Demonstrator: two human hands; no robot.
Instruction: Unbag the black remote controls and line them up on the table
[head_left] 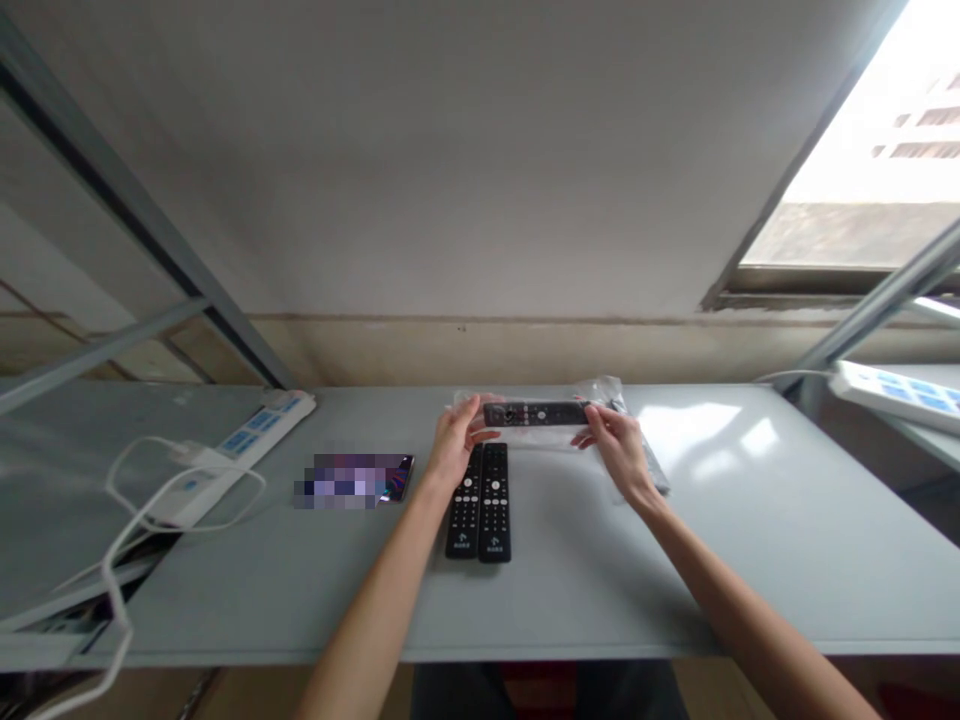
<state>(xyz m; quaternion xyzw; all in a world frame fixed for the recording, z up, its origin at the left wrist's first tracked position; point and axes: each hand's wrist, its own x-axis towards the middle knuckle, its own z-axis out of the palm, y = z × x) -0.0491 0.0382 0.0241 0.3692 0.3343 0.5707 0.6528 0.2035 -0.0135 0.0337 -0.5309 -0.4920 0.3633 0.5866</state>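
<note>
A black remote control (559, 413) is held level above the desk between my two hands, with clear plastic film around it. My left hand (452, 443) is closed at its left end, fingers and thumb on the plastic. At the other end, my right hand (621, 448) pinches the remote's tip between thumb and fingers. Two more black remotes (495, 515) lie side by side on the desk below, their upper ends near my left hand and partly hidden by it. Behind my right hand lies a clear plastic bag (658, 472) with something dark in it, mostly covered.
A phone (397, 480) lies left of the two remotes. Farther left, a white power strip (255, 430) trails a looping white cable (120, 600). Another power strip (892, 392) stands at the right. Metal frame posts rise at both sides, and a wall closes the desk's back.
</note>
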